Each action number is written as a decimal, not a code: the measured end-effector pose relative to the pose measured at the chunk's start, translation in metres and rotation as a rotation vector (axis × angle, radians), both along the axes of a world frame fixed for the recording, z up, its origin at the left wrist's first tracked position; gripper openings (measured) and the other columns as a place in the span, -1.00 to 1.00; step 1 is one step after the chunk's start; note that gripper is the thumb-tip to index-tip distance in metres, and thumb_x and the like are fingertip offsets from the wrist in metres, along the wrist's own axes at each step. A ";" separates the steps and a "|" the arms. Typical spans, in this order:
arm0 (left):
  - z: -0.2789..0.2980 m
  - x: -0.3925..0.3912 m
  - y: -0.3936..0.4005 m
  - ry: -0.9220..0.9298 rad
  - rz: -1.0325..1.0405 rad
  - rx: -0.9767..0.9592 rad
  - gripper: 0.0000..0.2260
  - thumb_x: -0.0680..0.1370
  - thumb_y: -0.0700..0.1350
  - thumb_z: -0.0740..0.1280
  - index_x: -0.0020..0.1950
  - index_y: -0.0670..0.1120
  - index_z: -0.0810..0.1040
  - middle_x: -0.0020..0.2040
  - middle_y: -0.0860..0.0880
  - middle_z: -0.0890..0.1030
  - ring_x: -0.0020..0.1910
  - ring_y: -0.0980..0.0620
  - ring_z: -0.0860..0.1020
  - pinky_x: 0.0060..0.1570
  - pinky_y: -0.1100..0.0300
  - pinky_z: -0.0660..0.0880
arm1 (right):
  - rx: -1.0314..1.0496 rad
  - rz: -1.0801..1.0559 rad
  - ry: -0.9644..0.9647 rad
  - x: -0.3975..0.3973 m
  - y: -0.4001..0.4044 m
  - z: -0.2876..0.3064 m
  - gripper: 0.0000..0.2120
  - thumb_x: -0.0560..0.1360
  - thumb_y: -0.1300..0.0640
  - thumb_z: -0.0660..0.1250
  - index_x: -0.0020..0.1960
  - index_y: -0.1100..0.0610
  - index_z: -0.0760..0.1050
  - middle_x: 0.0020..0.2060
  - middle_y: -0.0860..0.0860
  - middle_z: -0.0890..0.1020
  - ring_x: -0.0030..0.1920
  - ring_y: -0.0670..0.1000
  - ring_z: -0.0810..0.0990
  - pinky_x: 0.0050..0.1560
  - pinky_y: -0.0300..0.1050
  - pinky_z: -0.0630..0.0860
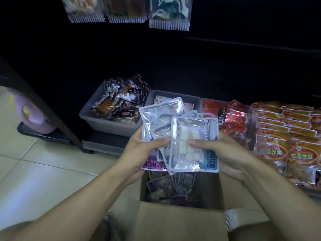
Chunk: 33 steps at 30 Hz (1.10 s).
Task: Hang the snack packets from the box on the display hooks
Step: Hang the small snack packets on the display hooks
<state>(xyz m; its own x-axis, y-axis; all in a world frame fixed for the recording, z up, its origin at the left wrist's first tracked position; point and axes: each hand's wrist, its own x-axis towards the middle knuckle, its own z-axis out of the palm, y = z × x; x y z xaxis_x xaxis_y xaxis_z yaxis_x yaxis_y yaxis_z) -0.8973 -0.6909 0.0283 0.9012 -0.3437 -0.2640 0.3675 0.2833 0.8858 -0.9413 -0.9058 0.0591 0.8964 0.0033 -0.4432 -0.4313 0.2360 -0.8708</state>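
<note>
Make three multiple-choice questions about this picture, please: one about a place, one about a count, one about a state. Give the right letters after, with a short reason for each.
1. Where is the cardboard box?
A. On the floor under the hands
B. On the dark rack
C. Inside a grey bin

2. How many packets hang at the top of the picture?
A. One
B. Three
C. Six

3. What is the state of the two hands?
A. Both open and hold nothing
B. Only the left hand holds packets
C. Both hold the fanned packets

Answers:
1 A: the box stands open directly under the forearms, with packets inside.
2 B: three hanging packets show their lower edges in a row.
3 C: the left hand and the right hand each have the thumb on the front of the packets and the fingers behind.
</note>
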 end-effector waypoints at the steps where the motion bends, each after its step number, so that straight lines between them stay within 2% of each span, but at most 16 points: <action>1: 0.001 0.000 0.000 -0.005 -0.004 0.015 -0.52 0.36 -0.24 0.56 0.28 -0.09 0.64 0.17 -0.19 0.75 0.04 -0.16 0.75 0.00 -0.04 0.72 | -0.004 0.006 -0.006 0.000 0.000 -0.001 -0.45 0.28 0.28 0.54 0.27 0.24 0.63 0.11 0.21 0.75 0.13 0.22 0.74 0.17 0.12 0.68; 3: 0.004 0.000 0.002 0.021 -0.021 0.033 -0.58 0.47 -0.04 0.55 0.32 -0.03 0.65 0.20 -0.15 0.75 0.11 -0.15 0.75 0.08 -0.07 0.69 | -0.007 0.016 -0.018 -0.001 -0.001 0.000 -0.46 0.26 0.30 0.54 0.25 0.24 0.64 0.10 0.21 0.75 0.12 0.21 0.75 0.14 0.10 0.69; 5: 0.010 0.000 0.005 0.104 -0.064 0.047 -0.50 0.53 0.26 0.36 0.39 0.04 0.63 0.26 -0.09 0.73 0.21 -0.14 0.72 0.22 -0.13 0.63 | -0.003 0.028 -0.018 -0.002 -0.002 0.000 -0.47 0.26 0.31 0.54 0.24 0.25 0.64 0.09 0.21 0.75 0.10 0.20 0.76 0.10 0.08 0.71; 7: 0.012 -0.001 0.006 0.134 -0.054 0.061 -0.47 0.56 0.35 0.31 0.42 0.09 0.61 0.31 -0.06 0.71 0.25 -0.10 0.70 0.29 -0.14 0.59 | -0.007 0.050 -0.003 -0.003 -0.002 0.001 -0.48 0.27 0.30 0.54 0.23 0.25 0.64 0.10 0.21 0.75 0.11 0.20 0.75 0.13 0.09 0.70; 9: 0.014 -0.001 0.006 0.102 0.011 0.086 -0.69 0.66 0.14 0.34 0.36 0.07 0.64 0.24 -0.07 0.75 0.14 -0.06 0.75 0.16 -0.08 0.67 | 0.008 0.051 0.005 -0.003 -0.002 0.002 -0.52 0.28 0.31 0.54 0.21 0.26 0.65 0.09 0.22 0.75 0.09 0.19 0.76 0.12 0.08 0.70; 11: 0.017 -0.001 0.006 0.084 0.069 0.107 -0.78 0.72 -0.06 0.29 0.33 0.03 0.64 0.14 -0.08 0.78 0.06 -0.09 0.77 0.08 -0.06 0.70 | 0.025 0.023 0.010 -0.004 -0.003 0.003 -0.55 0.29 0.30 0.53 0.18 0.26 0.67 0.08 0.22 0.75 0.05 0.18 0.77 0.06 0.06 0.72; 15: 0.022 0.007 0.016 0.072 0.098 0.131 -0.76 0.72 -0.19 0.27 0.37 -0.03 0.58 0.17 -0.10 0.77 0.11 -0.15 0.76 0.14 -0.11 0.69 | 0.016 -0.072 0.025 -0.003 -0.013 0.004 -0.55 0.28 0.21 0.55 0.16 0.26 0.68 0.10 0.17 0.76 0.00 0.13 0.78 -0.03 0.02 0.72; 19: 0.022 0.010 0.020 0.087 -0.068 0.190 -0.72 0.66 -0.37 0.30 0.28 -0.08 0.59 0.09 -0.16 0.78 -0.04 -0.12 0.78 -0.01 -0.03 0.73 | 0.128 -0.105 0.021 -0.002 -0.014 0.006 -0.65 0.35 0.22 0.50 0.13 0.26 0.67 0.07 0.18 0.77 -0.04 0.12 0.79 -0.09 -0.01 0.74; 22: 0.019 0.004 0.016 0.113 -0.160 0.158 -0.56 0.60 -0.53 0.24 0.30 -0.08 0.57 0.10 -0.20 0.77 -0.07 -0.15 0.78 -0.14 0.03 0.74 | 0.175 -0.069 0.019 -0.004 -0.003 0.004 -0.72 0.38 0.27 0.46 0.09 0.25 0.69 0.04 0.21 0.77 -0.05 0.14 0.79 -0.09 0.02 0.74; 25: 0.016 -0.001 0.009 0.142 -0.183 0.078 -0.42 0.51 -0.60 0.08 0.30 -0.09 0.59 0.06 -0.17 0.77 -0.07 -0.15 0.77 -0.10 -0.07 0.68 | 0.195 -0.068 0.015 -0.005 0.009 -0.004 -0.74 0.36 0.27 0.48 0.06 0.22 0.70 -0.06 0.17 0.78 -0.12 0.10 0.79 -0.21 -0.04 0.72; 27: 0.014 -0.006 0.005 0.228 -0.163 -0.055 -0.41 0.42 -0.50 0.03 0.26 -0.13 0.62 0.04 -0.19 0.75 -0.09 -0.17 0.75 -0.03 -0.11 0.64 | 0.171 -0.087 0.006 -0.004 0.015 -0.009 -0.62 0.33 0.23 0.51 0.14 0.24 0.67 -0.09 0.13 0.78 -0.14 0.07 0.78 -0.25 -0.08 0.69; 29: 0.014 -0.009 0.003 0.254 -0.196 -0.179 -0.49 0.43 -0.29 0.14 0.32 -0.14 0.63 0.18 -0.22 0.72 0.08 -0.22 0.71 0.13 -0.19 0.63 | 0.117 -0.079 -0.006 -0.002 0.016 -0.012 -0.52 0.30 0.21 0.55 0.22 0.24 0.64 -0.05 0.14 0.78 -0.10 0.07 0.78 -0.25 -0.08 0.69; 31: 0.011 -0.005 0.008 0.186 -0.230 -0.128 -0.56 0.60 -0.01 0.26 0.45 -0.09 0.58 0.35 -0.20 0.66 0.31 -0.24 0.64 0.33 -0.23 0.54 | 0.063 -0.025 -0.005 0.003 0.011 -0.011 -0.53 0.29 0.21 0.55 0.20 0.20 0.64 -0.04 0.14 0.78 -0.09 0.08 0.78 -0.20 -0.04 0.71; 33: 0.009 0.005 0.018 0.142 -0.263 0.019 -0.37 0.58 0.32 0.26 0.47 -0.10 0.57 0.37 -0.20 0.66 0.36 -0.21 0.62 0.32 -0.18 0.53 | 0.003 0.079 -0.001 0.009 -0.002 -0.005 -0.59 0.31 0.25 0.54 0.16 0.18 0.65 -0.06 0.14 0.78 -0.09 0.10 0.78 -0.10 0.04 0.74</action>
<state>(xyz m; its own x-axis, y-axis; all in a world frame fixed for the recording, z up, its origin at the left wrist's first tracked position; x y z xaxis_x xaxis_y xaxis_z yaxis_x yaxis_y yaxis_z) -0.8919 -0.6731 0.0376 0.7357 -0.5540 -0.3897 0.5468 0.1462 0.8244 -0.9326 -0.9080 0.0540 0.8937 0.0755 -0.4422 -0.4480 0.2037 -0.8705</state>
